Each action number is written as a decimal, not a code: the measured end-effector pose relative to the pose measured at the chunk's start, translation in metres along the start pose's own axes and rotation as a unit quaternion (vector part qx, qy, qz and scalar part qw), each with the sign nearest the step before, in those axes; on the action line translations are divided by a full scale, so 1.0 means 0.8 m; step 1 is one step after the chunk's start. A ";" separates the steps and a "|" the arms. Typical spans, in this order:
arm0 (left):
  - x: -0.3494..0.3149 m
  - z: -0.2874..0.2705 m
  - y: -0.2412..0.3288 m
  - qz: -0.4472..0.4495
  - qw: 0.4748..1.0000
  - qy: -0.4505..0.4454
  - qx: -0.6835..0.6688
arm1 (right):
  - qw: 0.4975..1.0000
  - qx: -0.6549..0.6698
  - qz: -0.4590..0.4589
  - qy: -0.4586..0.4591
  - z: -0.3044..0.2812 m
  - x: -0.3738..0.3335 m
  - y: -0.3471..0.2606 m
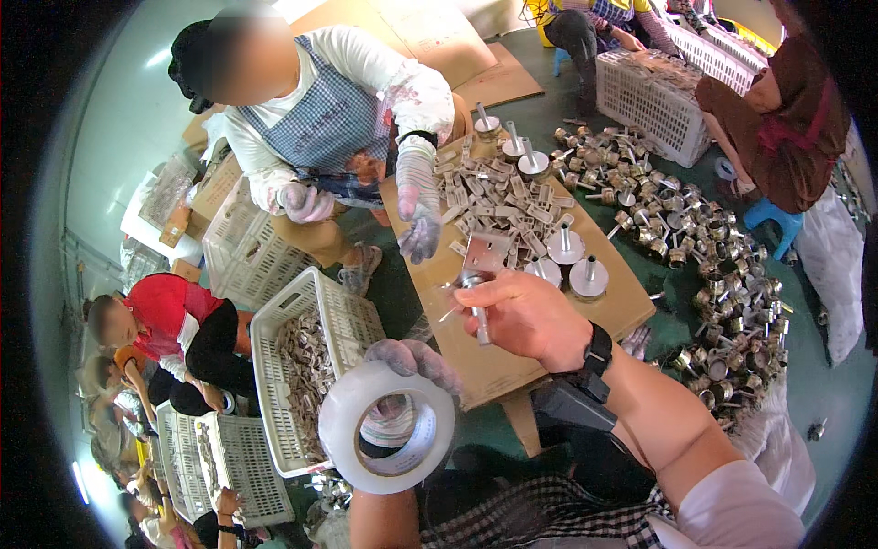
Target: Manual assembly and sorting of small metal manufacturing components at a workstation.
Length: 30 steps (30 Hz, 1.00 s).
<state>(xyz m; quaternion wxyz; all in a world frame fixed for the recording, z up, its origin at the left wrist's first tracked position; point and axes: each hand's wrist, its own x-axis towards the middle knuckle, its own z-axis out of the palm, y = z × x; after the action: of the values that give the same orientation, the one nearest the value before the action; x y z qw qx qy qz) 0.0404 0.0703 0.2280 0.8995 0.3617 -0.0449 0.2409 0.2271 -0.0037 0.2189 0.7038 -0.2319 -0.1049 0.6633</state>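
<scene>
My left hand, in a grey-stained glove, is closed on a large roll of clear tape; its fingers wrap over the top of the ring. My bare right hand pinches a small metal fitting with a stem between thumb and fingers. A flat metal bracket shows just beyond the fitting; whether the two are joined I cannot tell. Something shiny and clear, perhaps a strip of tape, sits beside my fingertips. Both hands are over the near left side of the cardboard-topped table.
Small metal brackets heap on the table, beside several white discs with upright stems. Across it, a co-worker's gloved hand reaches near. A white crate of metal parts stands left; round metal fittings pile on the floor, right.
</scene>
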 end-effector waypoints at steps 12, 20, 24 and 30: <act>0.024 0.003 -0.007 0.063 0.998 0.015 -0.016 | 0.967 0.140 -0.212 0.018 -0.024 -0.016 -0.028; 0.047 -0.045 0.045 0.111 0.983 0.137 0.042 | 0.899 0.085 -0.405 0.147 -0.019 -0.023 -0.033; 0.065 -0.094 0.056 0.111 0.964 0.181 0.159 | 0.900 0.077 -0.403 0.147 -0.015 -0.020 -0.029; 0.104 -0.106 0.069 0.038 0.990 0.040 0.128 | 0.897 0.069 -0.413 0.144 -0.007 -0.021 -0.028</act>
<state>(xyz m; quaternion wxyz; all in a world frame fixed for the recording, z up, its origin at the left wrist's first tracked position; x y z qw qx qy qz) 0.0801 0.1953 0.2217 0.8371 0.4618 0.0084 0.2933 0.2477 -0.0214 0.2274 0.9359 -0.2116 -0.0433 0.2784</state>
